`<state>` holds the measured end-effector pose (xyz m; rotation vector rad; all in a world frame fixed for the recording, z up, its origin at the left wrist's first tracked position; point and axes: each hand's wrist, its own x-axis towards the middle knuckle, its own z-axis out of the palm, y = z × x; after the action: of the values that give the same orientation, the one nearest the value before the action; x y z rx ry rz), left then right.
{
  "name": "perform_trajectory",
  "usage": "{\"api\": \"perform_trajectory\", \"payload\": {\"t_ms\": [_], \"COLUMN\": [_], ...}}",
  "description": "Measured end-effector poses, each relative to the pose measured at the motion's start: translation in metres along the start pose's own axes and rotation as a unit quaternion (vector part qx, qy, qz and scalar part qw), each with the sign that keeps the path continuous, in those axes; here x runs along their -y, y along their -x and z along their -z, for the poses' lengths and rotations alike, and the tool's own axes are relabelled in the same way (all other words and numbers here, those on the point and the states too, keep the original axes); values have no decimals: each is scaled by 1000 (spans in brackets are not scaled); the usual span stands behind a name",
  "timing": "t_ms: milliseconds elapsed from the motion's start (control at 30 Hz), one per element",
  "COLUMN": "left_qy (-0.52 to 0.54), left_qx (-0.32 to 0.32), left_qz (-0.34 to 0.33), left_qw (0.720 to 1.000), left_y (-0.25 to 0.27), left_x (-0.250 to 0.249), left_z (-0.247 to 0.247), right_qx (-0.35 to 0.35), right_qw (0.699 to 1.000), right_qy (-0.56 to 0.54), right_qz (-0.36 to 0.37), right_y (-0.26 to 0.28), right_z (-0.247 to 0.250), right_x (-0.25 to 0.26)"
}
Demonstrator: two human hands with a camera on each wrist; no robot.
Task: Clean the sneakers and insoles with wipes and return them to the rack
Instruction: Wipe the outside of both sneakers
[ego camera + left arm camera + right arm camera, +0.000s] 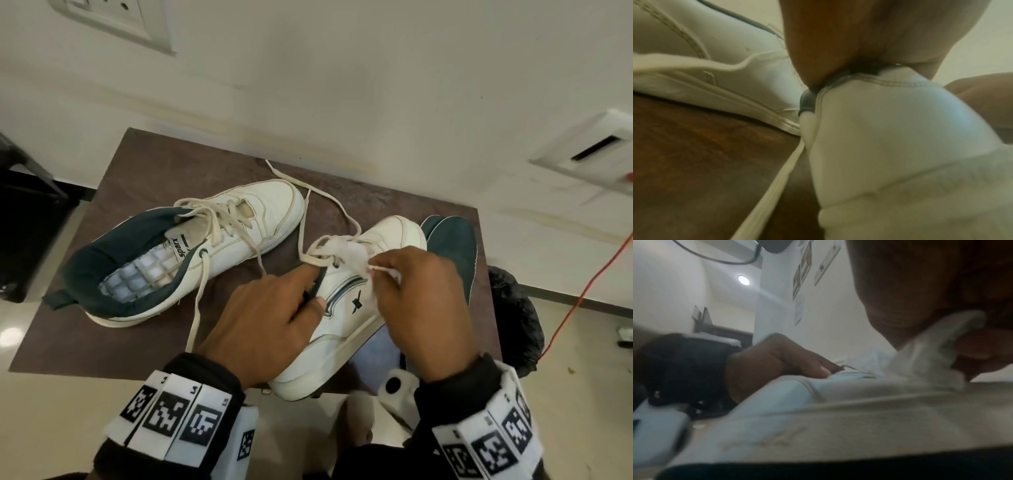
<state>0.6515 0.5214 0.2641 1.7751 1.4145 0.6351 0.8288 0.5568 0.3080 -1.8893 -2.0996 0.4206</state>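
Note:
Two white sneakers with dark green lining lie on a small brown table (pixel 102 274). The left sneaker (pixel 205 246) lies on its own, laces loose, with no insole inside. My left hand (pixel 274 308) grips the collar of the near sneaker (pixel 346 329), fingers curled over its dark rim (pixel 807 100). My right hand (pixel 411 291) pinches a crumpled white wipe (pixel 346 253) against that sneaker's upper by the laces; the wipe (pixel 931 353) shows bunched under the fingers in the right wrist view. Two dark green insoles (pixel 452 253) lie beside the near sneaker on the right.
A black bag (pixel 513 315) sits off the table's right edge. An orange cable (pixel 589 284) runs across the floor at right. A dark object (pixel 27 219) stands on the floor at left. The wall is close behind the table.

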Motion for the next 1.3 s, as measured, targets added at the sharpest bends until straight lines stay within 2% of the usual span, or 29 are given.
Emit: {"api": "perform_trajectory", "payload": {"t_ms": [133, 200, 267, 400, 500, 667, 700, 800, 833, 867, 933, 967, 1033, 1167, 1300], "left_qy": [77, 120, 169, 270, 299, 354, 353, 323, 314, 308, 316, 309, 271, 256, 195], "left_qx": [-1, 3, 4, -7, -8, -16, -16, 11, 21, 25, 25, 37, 79, 159, 183], "left_qz": [47, 59, 74, 106, 110, 121, 123, 126, 126, 128, 138, 133, 112, 109, 94], "left_qw": [996, 991, 983, 957, 948, 927, 927, 938, 941, 942, 938, 941, 953, 947, 959], "left_y": [-3, -3, -4, -10, -13, -17, -18, -18, -18, -17, -16, -15, -12, -5, -3], "left_x": [11, 16, 15, 2, -6, -5, -4, -4, -5, -6, -10, -10, -10, -7, -3], "left_z": [1, 2, 0, -8, -17, -21, -21, -19, -18, -17, -12, -11, -10, -1, 4], "right_qx": [70, 67, 74, -21, -28, 46, 66, 225, 253, 245, 111, 64, 33, -26, -24], "right_qw": [996, 994, 993, 999, 999, 994, 993, 973, 967, 969, 992, 996, 998, 999, 999], "right_qy": [-31, -25, -44, -19, -12, 25, 19, 34, 31, 20, -16, -26, -45, -26, -16], "right_qz": [47, 82, 80, 32, 23, 100, 96, 20, 6, 11, 55, 50, 28, 19, 42], "right_y": [18, 26, 23, 6, 4, 16, 14, 10, 12, 14, 17, 17, 13, 7, 3], "right_z": [-14, -22, -19, -5, -5, -12, -12, -11, -11, -13, -13, -11, -7, -2, 3], "right_x": [28, 36, 32, 10, 4, 27, 28, 21, 21, 21, 21, 19, 12, 2, -8]}}
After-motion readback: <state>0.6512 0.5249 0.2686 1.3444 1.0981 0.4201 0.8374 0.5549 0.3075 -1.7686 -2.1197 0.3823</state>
